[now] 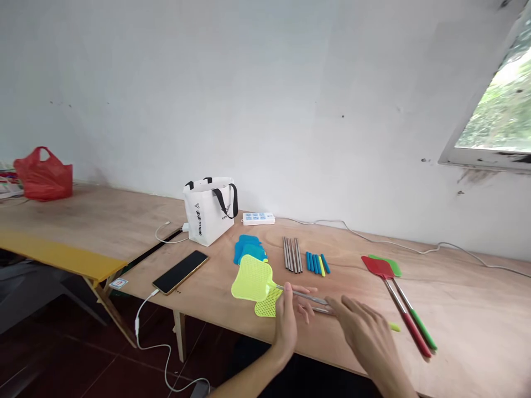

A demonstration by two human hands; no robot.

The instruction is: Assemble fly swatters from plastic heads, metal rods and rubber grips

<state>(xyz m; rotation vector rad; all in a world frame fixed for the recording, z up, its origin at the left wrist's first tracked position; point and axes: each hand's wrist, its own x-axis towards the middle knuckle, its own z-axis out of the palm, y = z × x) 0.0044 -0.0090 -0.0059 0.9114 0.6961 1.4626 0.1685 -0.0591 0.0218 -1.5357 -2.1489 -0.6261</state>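
My left hand (287, 318) grips a yellow-green fly swatter (252, 278) by its metal rod, thumb on top, just behind the mesh head. My right hand (365, 334) is closed around the other end of that rod, palm down, hiding whatever is under it. Below, a second yellow swatter (267, 305) lies on the table, partly covered by the first swatter and my left hand. A yellow handle tip (394, 327) pokes out past my right hand; which swatter it belongs to I cannot tell.
Blue swatter heads (250, 250), metal rods (292, 255) and blue and yellow handles (317, 264) lie behind my hands. Red (378, 266) and green (423, 329) swatters lie right. Leftward are a phone (180, 272) on a cable and a white bag (209, 213); a power strip (258, 219) sits by the wall.
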